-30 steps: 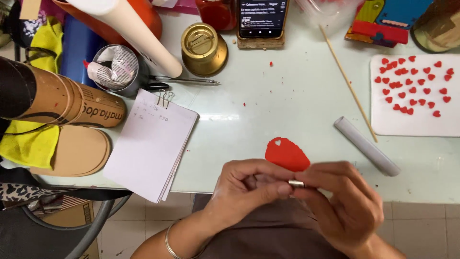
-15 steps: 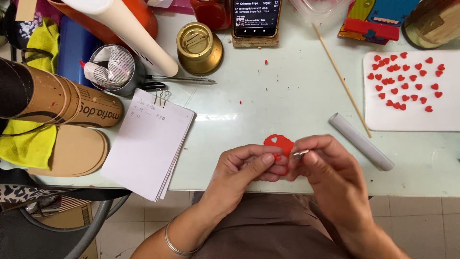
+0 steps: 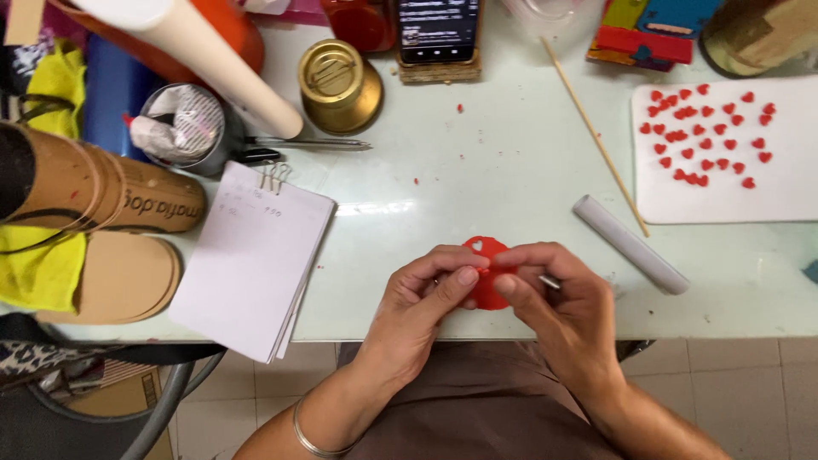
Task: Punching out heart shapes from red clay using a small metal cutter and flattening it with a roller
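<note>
Pinching a small red sheet (image 3: 487, 285) between thumb and fingers, the left hand (image 3: 426, 298) and right hand (image 3: 554, 298) meet at the near edge of a pale green table (image 3: 477, 170). Both hands are closed on the sheet, holding it just above the table edge, over the person's lap. The right hand also grips a thin metal tool (image 3: 550, 281), only its end showing past the fingers.

The red sheet has a small heart-shaped hole near its top. It looks thin, light and floppy, easily creased or torn, so it is best held by its edges with gentle pressure.

Just right of the sheet lies a grey roller (image 3: 630, 244). Beyond that rests a wooden stick (image 3: 594, 136), and further right a white board (image 3: 767, 187) dotted with tiny red hearts (image 3: 705, 136). Left of the sheet sits a clipped paper pad (image 3: 251, 255), with cardboard rolls (image 3: 102, 204) further left. Straight behind the sheet, at the table's far side, stand a brass tin (image 3: 336, 85) and a propped phone (image 3: 436, 34). Tiled floor (image 3: 724, 392) shows below the table.
</note>
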